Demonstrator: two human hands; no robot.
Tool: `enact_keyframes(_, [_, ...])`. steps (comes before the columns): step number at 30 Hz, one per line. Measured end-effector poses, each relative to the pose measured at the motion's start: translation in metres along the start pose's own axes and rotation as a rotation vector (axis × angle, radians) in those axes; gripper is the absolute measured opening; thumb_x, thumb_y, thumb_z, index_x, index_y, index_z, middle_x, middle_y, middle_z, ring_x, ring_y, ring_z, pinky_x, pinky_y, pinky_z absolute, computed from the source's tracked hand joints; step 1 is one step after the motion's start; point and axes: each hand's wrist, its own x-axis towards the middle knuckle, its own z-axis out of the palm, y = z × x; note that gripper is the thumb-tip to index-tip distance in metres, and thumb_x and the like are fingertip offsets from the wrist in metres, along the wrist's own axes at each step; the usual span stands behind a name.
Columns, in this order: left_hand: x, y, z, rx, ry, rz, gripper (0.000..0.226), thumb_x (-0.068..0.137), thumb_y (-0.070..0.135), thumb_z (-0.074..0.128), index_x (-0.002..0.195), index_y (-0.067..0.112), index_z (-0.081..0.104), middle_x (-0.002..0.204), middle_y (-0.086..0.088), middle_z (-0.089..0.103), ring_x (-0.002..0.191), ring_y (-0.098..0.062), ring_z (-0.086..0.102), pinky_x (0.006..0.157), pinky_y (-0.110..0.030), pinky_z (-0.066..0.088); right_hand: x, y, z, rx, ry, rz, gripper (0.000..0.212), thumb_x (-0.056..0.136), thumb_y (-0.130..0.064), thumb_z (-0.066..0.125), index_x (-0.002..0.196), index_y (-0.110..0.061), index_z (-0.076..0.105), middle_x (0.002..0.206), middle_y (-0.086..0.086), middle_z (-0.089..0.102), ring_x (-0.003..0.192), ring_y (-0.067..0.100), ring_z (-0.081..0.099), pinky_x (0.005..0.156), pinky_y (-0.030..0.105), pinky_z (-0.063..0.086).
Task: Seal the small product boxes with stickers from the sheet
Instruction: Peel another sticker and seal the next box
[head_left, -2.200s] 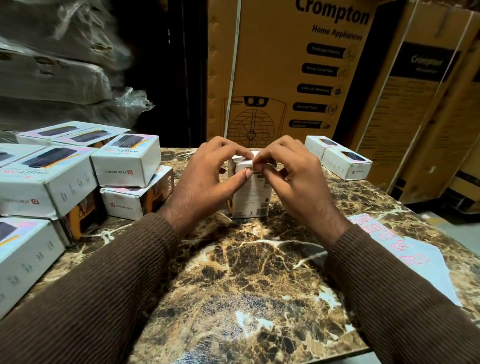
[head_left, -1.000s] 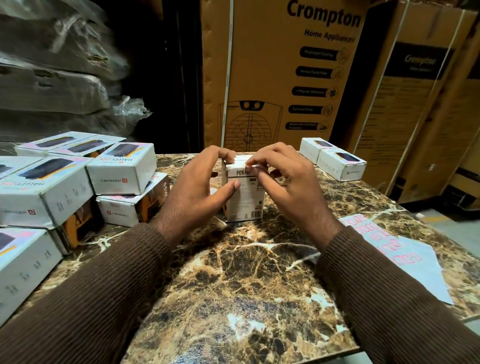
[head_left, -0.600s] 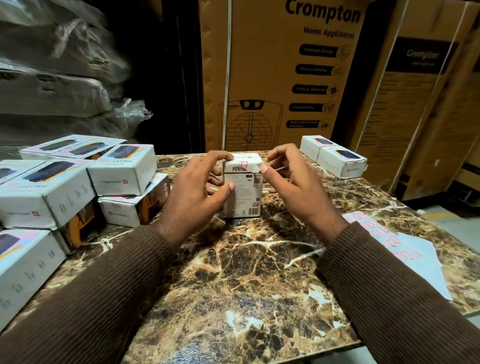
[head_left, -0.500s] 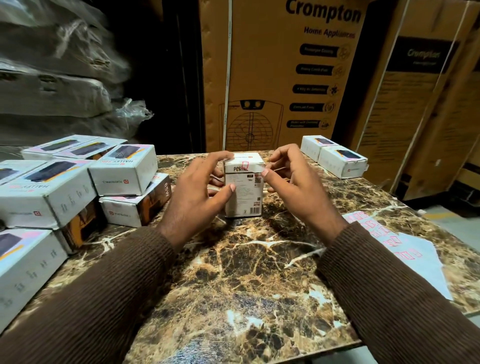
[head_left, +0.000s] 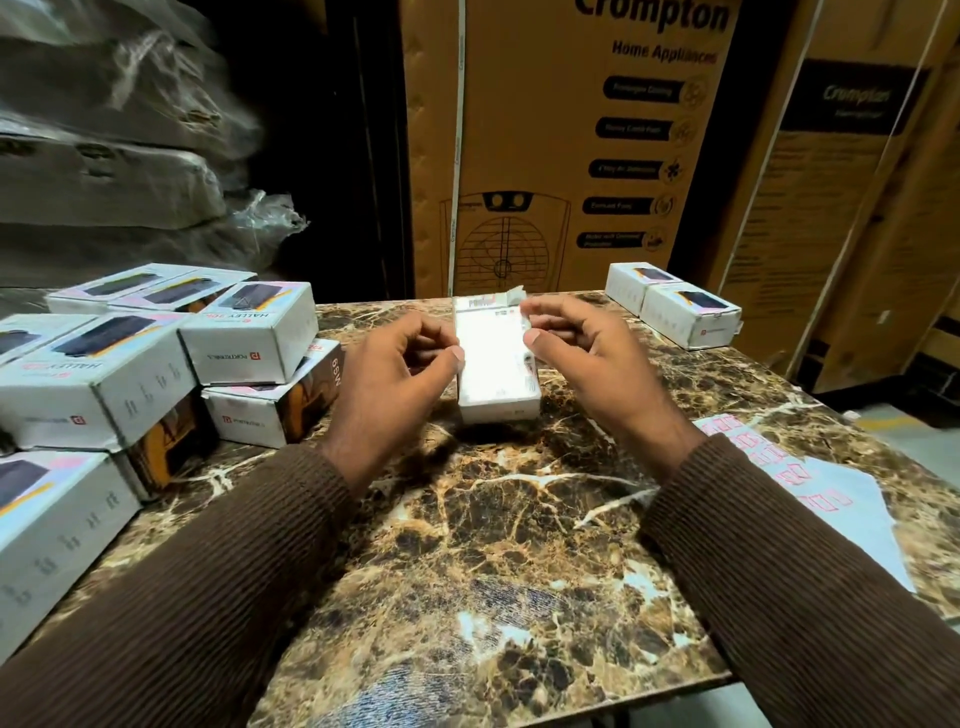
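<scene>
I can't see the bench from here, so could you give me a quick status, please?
Left hand and right hand pinch the small box, blurred mid-turn. Sticker sheet lies right. Nothing in the way.

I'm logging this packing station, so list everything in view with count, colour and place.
small box: one, white, blurred, table centre between the hands
box stack: at least seven, white, table's left side
box pair: two, white, far right of table
sticker sheet: one, pale with red stickers, table's right edge
table: one, brown marble
cartons: at least two, brown, behind the table
wrapped bundles: several, grey, back left
sleeves: two, brown
left hand: holds the small box's left side
right hand: holds its right side
</scene>
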Motion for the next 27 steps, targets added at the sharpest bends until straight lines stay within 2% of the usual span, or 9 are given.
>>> enact_keyframes(3, [0.001,-0.006,0.003,0.023,-0.063,-0.064,0.012,0.098,0.018,0.071,0.110,0.019,0.075,0.114,0.006,0.073,0.107,-0.007,0.068,0.089,-0.037,0.064,0.001,0.003,0.001,-0.008,-0.075,0.118,0.040,0.101,-0.024,0.068,0.141,-0.024,0.065,0.138,-0.007,0.066,0.119,0.004,0.063,0.092,0.028,0.059])
enact_keyframes(7, [0.000,-0.007,0.004,0.020,-0.136,-0.125,0.030,0.098,0.031,0.072,0.126,0.022,0.072,0.127,0.006,0.070,0.113,-0.008,0.066,0.090,-0.045,0.064,0.002,0.004,0.003,-0.002,-0.131,0.198,0.047,0.099,-0.024,0.070,0.146,-0.027,0.061,0.141,-0.005,0.063,0.124,0.010,0.060,0.103,0.033,0.052])
enact_keyframes(11, [0.001,-0.004,0.001,-0.028,-0.273,-0.239,0.062,0.091,0.039,0.079,0.147,0.032,0.054,0.148,0.004,0.059,0.127,-0.017,0.061,0.100,-0.051,0.059,0.002,0.002,0.000,0.022,-0.176,0.257,0.049,0.096,-0.020,0.073,0.142,-0.030,0.060,0.134,-0.001,0.060,0.123,0.018,0.059,0.097,0.037,0.055])
enact_keyframes(13, [0.001,-0.002,-0.003,0.043,-0.351,-0.237,0.083,0.086,0.038,0.085,0.156,0.037,0.041,0.155,0.004,0.052,0.126,-0.017,0.059,0.106,-0.052,0.054,0.002,0.003,-0.004,-0.033,-0.208,0.286,0.055,0.094,-0.020,0.076,0.143,-0.030,0.055,0.131,0.001,0.059,0.119,0.022,0.061,0.101,0.048,0.056])
enact_keyframes(15, [0.000,-0.001,-0.005,0.169,-0.398,-0.200,0.094,0.084,0.032,0.087,0.160,0.039,0.032,0.158,-0.001,0.049,0.127,-0.020,0.058,0.107,-0.051,0.053,0.002,0.003,-0.008,-0.141,-0.257,0.313,0.066,0.091,-0.022,0.079,0.148,-0.032,0.047,0.124,0.002,0.060,0.112,0.023,0.064,0.099,0.049,0.057])
enact_keyframes(17, [0.000,-0.002,-0.004,0.231,-0.391,-0.155,0.093,0.085,0.026,0.087,0.159,0.038,0.032,0.152,-0.005,0.054,0.120,-0.019,0.063,0.097,-0.044,0.060,0.000,0.001,-0.007,-0.215,-0.289,0.311,0.071,0.091,-0.023,0.079,0.151,-0.033,0.041,0.117,0.001,0.060,0.106,0.021,0.065,0.088,0.041,0.060])
enact_keyframes(20, [0.000,-0.005,-0.002,0.254,-0.318,-0.123,0.078,0.089,0.021,0.083,0.153,0.033,0.040,0.140,-0.004,0.062,0.104,-0.013,0.068,0.075,-0.028,0.064,-0.002,0.000,-0.003,-0.290,-0.241,0.226,0.060,0.095,-0.023,0.075,0.146,-0.031,0.043,0.111,-0.004,0.061,0.094,0.012,0.066,0.067,0.024,0.054])
enact_keyframes(23, [0.001,-0.004,-0.003,0.093,-0.186,-0.119,0.051,0.094,0.022,0.078,0.135,0.026,0.049,0.125,0.001,0.066,0.103,-0.013,0.070,0.072,-0.030,0.066,-0.002,0.000,-0.003,-0.153,-0.092,0.146,0.044,0.098,-0.021,0.072,0.134,-0.026,0.048,0.109,-0.001,0.067,0.095,0.017,0.071,0.068,0.028,0.061])
enact_keyframes(27, [0.001,0.004,-0.003,0.055,-0.035,0.011,0.025,0.101,0.025,0.070,0.119,0.021,0.054,0.121,0.002,0.066,0.109,-0.009,0.067,0.070,-0.013,0.057,-0.003,-0.003,-0.004,-0.075,0.058,-0.047,0.020,0.100,-0.019,0.069,0.116,-0.021,0.058,0.109,0.001,0.069,0.100,0.020,0.070,0.077,0.038,0.064])
